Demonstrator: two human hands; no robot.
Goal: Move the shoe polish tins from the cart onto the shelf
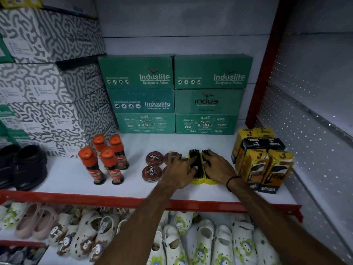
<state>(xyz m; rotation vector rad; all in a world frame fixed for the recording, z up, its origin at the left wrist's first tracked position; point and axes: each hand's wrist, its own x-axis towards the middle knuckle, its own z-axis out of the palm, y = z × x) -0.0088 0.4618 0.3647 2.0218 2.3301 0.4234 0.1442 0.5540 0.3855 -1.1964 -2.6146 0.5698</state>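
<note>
My two hands are out on the white shelf (63, 175). My left hand (178, 170) lies flat with the fingers spread. It rests partly on the shoe polish tins (154, 158) and partly on the yellow shoe brushes (198, 165). My right hand (217, 165) lies flat on the brushes too, fingers spread, with a black band on the wrist. Neither hand is gripping anything; they just press and nudge.

I can see three brown Cherry tins for sure, in a small bunch at 9 o'clock from the brushes. A fourth may hide under my left hand, but I cannot tell. The orange-capped polish bottles (104, 159) stand further out at 9 o'clock. The yellow Venus boxes (261, 159) sit at 3 o'clock from the brushes, and the green shoe boxes (175, 94) are stacked at 12 o'clock.

I think I am tidying the row now, since tins are already up here. The cart is not in my view. Next I would need to turn to it and check for more tins.
</note>
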